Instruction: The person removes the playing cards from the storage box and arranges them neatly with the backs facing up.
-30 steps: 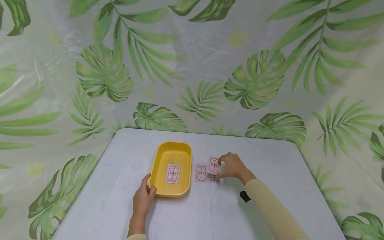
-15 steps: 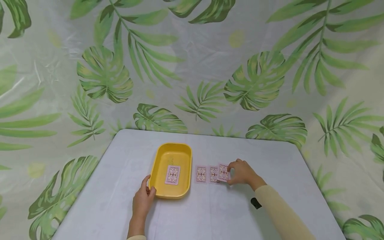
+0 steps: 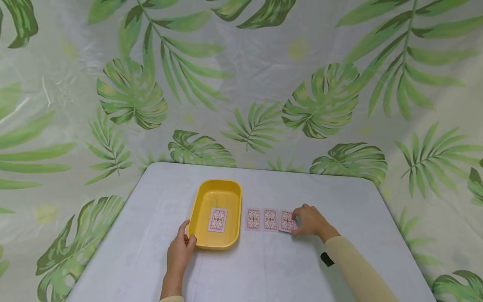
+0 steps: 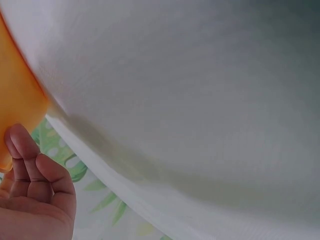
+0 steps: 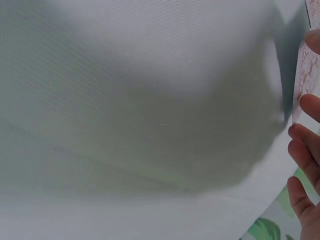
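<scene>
My right hand point(image 3: 311, 222) pinches a pink-patterned playing card point(image 3: 286, 220) between thumb and fingertips, back side up, low over the white table. In the right wrist view only a strip of that card point(image 5: 306, 75) shows at the right edge, slightly tilted, fingertips on it. To its left, two matching cards lie face down in a row, a middle card point(image 3: 270, 219) and a left card point(image 3: 253, 219). My left hand point(image 3: 179, 251) holds the yellow tray point(image 3: 215, 193) at its near left side. Inside the tray lies another face-down card point(image 3: 217, 219).
The white-covered table point(image 3: 339, 197) ends at a back edge against a leaf-printed curtain point(image 3: 241, 75). A small dark object point(image 3: 326, 259) shows beside the right sleeve point(image 3: 354, 264).
My right hand has moved right and a little down with its card, from over the middle card to the right end of the row. The left hand and tray stay put.
</scene>
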A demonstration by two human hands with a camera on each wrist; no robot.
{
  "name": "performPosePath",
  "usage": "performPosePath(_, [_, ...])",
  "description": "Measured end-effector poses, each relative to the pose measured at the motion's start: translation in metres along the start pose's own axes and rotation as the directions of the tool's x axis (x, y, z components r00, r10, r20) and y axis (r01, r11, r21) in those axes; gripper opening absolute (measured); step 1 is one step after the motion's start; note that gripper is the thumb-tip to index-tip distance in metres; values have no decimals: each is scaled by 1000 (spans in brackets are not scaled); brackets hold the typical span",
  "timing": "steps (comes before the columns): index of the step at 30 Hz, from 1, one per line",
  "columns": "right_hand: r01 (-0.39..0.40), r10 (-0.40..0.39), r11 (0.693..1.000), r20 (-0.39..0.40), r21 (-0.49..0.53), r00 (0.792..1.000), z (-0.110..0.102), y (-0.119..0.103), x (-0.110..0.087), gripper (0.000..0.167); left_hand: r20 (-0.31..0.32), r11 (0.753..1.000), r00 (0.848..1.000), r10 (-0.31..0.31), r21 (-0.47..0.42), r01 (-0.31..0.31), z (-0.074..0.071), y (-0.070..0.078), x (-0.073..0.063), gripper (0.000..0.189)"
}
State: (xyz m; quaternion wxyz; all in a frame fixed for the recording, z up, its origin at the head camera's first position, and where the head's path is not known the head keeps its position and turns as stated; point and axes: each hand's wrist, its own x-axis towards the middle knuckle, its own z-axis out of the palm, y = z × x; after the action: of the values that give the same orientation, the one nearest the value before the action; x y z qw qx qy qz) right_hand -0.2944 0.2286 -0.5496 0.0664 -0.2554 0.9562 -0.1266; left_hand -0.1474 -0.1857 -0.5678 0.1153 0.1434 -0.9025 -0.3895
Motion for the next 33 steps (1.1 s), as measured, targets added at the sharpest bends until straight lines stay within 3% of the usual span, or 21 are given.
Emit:
performPosePath(4, [37,-37,999,-14,-15,999,3,0,1,39,0,1000,1000,-9,3,9,0,0,0,51])
performPosePath(13, [84,-86,980,-1,-181,996,11,1,4,45,5,1000,1000,-19,2,19,0,1,-1,51])
performPosePath(22, [58,-60,981,-6,-184,998,11,-2,4,47,6,1000,1000,-25,3,25,0,1,0,51])
performPosePath(33, [2,-18,991,-123,-134,992,-1,-23,14,29,7,999,999,-32,0,32,0,3,-1,50])
